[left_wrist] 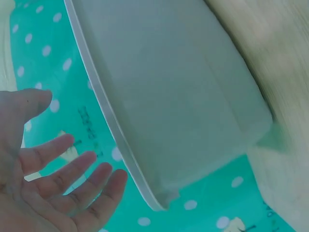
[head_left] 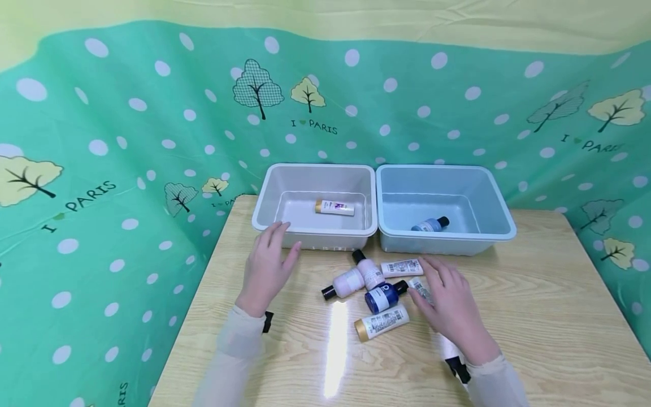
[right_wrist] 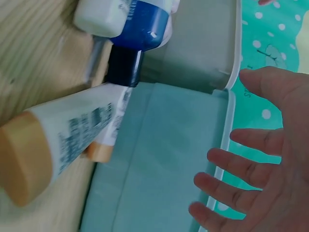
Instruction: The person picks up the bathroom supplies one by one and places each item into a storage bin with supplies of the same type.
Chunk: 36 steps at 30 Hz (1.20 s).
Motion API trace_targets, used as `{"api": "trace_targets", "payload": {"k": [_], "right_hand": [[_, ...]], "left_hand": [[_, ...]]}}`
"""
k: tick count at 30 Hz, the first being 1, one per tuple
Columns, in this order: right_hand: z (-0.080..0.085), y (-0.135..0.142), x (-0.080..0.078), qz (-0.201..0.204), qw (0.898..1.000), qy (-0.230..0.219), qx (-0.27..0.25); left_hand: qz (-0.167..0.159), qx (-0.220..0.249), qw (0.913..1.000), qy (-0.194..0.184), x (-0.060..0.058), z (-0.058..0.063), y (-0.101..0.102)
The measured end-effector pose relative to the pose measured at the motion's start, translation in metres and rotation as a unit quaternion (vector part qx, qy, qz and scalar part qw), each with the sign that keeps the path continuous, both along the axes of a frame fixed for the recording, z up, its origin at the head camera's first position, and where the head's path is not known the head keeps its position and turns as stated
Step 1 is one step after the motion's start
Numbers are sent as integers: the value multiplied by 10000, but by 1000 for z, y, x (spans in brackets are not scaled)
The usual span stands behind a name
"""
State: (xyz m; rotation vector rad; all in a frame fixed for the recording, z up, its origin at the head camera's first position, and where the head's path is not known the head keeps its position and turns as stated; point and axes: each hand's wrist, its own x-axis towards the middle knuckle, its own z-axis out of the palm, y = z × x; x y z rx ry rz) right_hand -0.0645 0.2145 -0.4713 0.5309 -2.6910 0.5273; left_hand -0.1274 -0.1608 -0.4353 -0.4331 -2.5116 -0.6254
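My left hand (head_left: pixel 265 270) is held with fingers spread at the front left corner of the grey bin (head_left: pixel 325 239), holding nothing. My right hand (head_left: pixel 452 302), also empty with its fingers apart, is over the right side of a small pile. It partly hides a white tube (head_left: pixel 420 289); a second white tube (head_left: pixel 400 268) lies by its fingertips. Left of it are a dark blue bottle (head_left: pixel 382 298) with a black cap, two lilac bottles, one lying level (head_left: pixel 348 282) and one slanted (head_left: pixel 372 275), and a gold-capped white tube (head_left: pixel 382 322).
A light blue bin (head_left: pixel 437 244) stands against the grey one's right side, with a blue bottle (head_left: pixel 428 225) inside. The grey bin contains a gold-capped white tube (head_left: pixel 335 207). Behind the wooden table (head_left: pixel 549 294) hangs a green dotted cloth (head_left: pixel 386 113).
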Motion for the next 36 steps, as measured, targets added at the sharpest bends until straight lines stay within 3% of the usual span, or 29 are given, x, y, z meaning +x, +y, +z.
{"api": "trace_targets", "payload": {"k": [7, 13, 17, 22, 26, 32, 34, 36], "right_hand": [[-8, 13, 6, -188, 9993, -317, 17], [-20, 24, 13, -449, 9974, -547, 153], [-24, 28, 17, -775, 9903, -1135, 186], [-32, 31, 18, -1122, 9693, -2179, -200], [-42, 35, 15, -1113, 9585, -2533, -691], [-47, 39, 12, -1105, 9425, -2980, -1038], [-46, 39, 12, -1127, 9391, -3081, -1024], [-45, 40, 12, -1141, 9375, -3130, -1009]], "left_hand": [[178, 561, 9982, 112, -13, -1, -25], [505, 1120, 9924, -124, -21, -6, -40], [775, 1705, 9818, -311, -27, -11, -44], [1047, 2369, 9644, -539, -38, -16, -51], [1075, 3096, 9383, -1101, -45, -22, -57], [1097, 4454, 8679, -1908, -50, -28, -63], [1141, 4628, 8546, -2062, -50, -28, -64], [1146, 4696, 8480, -2173, -51, -27, -64]]}}
